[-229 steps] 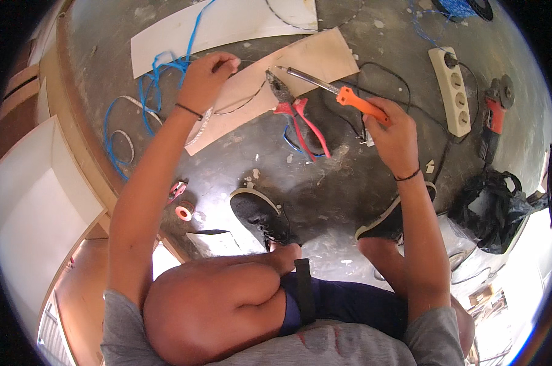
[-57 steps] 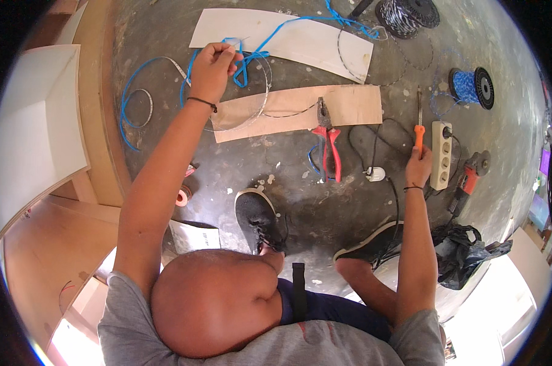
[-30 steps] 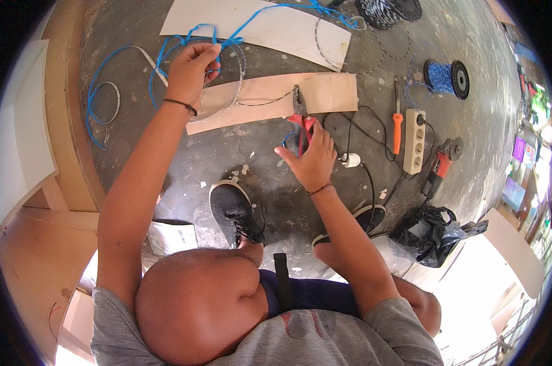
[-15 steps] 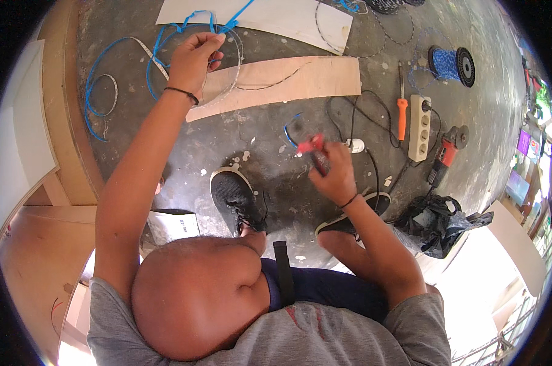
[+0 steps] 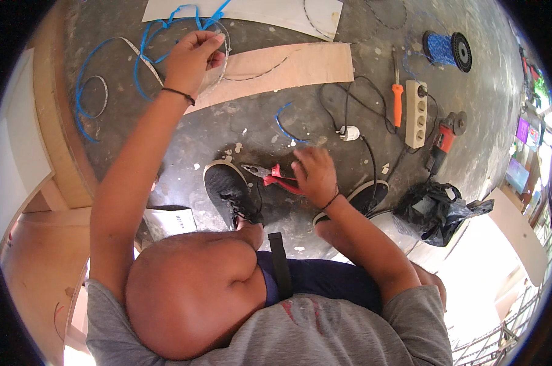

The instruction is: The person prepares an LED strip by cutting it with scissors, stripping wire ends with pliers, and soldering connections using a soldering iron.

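Note:
My left hand [image 5: 193,58] is raised over the far left of the floor, its fingertips pinched on a thin blue-and-white strip [image 5: 107,91] that loops and curls around it. Blue ribbon-like lengths [image 5: 184,12] tangle just beyond the fingers. My right hand [image 5: 315,175] is low between my feet, fingers apart. Beside it, red-handled pliers [image 5: 275,176] lie on the floor next to my left shoe, their jaws towards the shoe; part of the handles is close to or under the hand. A short blue offcut [image 5: 280,125] lies farther out.
A pale wooden strip [image 5: 319,64] and a white board [image 5: 300,15] lie ahead. To the right are an orange-handled screwdriver [image 5: 397,104], a power strip [image 5: 416,116], an angle grinder [image 5: 445,143], a spool of blue cord [image 5: 440,49], a black plastic bag [image 5: 431,213] and a white plug [image 5: 349,133].
My right hand has come down towards my feet and let go of the pliers, which now lie on the floor. My left hand keeps its pinch.

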`<state>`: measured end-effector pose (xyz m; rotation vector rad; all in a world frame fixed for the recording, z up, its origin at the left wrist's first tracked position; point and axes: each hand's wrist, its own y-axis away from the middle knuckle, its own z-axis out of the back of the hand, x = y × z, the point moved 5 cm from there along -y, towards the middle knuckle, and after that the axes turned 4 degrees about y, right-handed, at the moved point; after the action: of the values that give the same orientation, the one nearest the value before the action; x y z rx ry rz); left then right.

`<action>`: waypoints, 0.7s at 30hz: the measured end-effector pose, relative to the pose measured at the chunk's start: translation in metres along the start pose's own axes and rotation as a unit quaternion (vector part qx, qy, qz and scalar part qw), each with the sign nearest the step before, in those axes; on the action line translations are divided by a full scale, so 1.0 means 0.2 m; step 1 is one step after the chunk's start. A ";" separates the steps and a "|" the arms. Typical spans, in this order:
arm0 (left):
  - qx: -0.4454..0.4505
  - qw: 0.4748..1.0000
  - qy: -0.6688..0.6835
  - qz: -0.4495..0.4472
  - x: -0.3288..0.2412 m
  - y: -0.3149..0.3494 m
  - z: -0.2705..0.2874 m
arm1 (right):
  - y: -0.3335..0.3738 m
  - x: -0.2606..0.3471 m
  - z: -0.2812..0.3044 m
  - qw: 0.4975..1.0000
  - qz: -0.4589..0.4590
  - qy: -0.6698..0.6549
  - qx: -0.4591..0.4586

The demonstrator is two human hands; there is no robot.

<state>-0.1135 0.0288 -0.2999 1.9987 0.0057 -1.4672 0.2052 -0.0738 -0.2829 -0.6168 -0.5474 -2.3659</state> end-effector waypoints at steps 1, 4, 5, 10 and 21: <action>-0.002 1.000 -0.001 -0.003 -0.01 0.01 -0.02 | -0.05 -0.04 0.04 0.999 -0.009 0.028 -0.039; -0.002 1.000 -0.002 -0.008 -0.02 0.05 -0.08 | -0.13 -0.09 0.09 0.993 -0.009 0.086 -0.084; 0.015 1.000 -0.019 0.007 -0.01 0.06 -0.10 | -0.14 -0.11 0.07 0.992 -0.009 0.118 -0.047; 0.058 0.996 0.034 0.063 0.01 0.14 -0.16 | -0.19 -0.13 -0.02 0.981 0.019 0.194 -0.006; 0.065 0.985 0.080 0.139 -0.04 0.24 -0.23 | -0.22 -0.07 0.04 0.980 0.017 0.196 -0.039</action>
<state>-0.0595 0.0169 -0.2629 2.1181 -0.2973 -1.1543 0.1888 -0.0306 -0.2940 -0.1778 -0.2663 -2.3989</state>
